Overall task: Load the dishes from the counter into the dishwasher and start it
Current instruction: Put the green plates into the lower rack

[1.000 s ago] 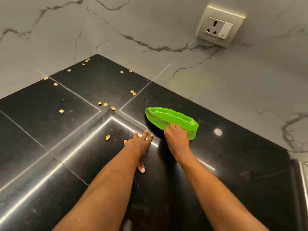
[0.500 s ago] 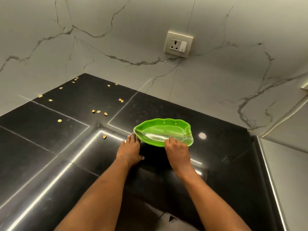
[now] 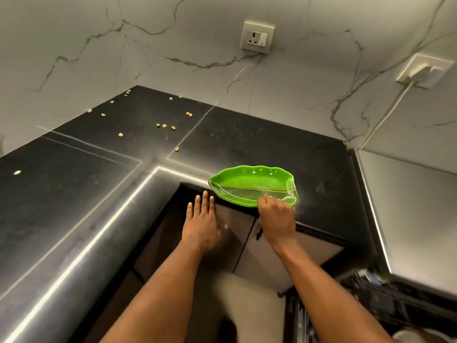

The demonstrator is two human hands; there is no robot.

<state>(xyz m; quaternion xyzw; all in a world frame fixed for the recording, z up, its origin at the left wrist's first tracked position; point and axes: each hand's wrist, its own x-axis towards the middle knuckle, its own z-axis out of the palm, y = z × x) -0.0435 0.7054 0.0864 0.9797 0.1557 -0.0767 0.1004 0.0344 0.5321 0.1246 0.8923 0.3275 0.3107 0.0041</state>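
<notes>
The green leaf dish (image 3: 249, 185) sits at the front edge of the black counter (image 3: 74, 194), close to me so I can lift it. My right hand (image 3: 277, 216) pinches its near rim. My left hand (image 3: 201, 219) is flat and holds nothing (ready to help). The dishwasher rack (image 3: 385, 303) waits low on my right.

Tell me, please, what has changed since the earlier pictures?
The right hand has pulled the green leaf-shaped dish toward the person, to the counter edge, still gripping its near rim. The left hand drew back off the counter, open. The scattered seeds stayed.
</notes>
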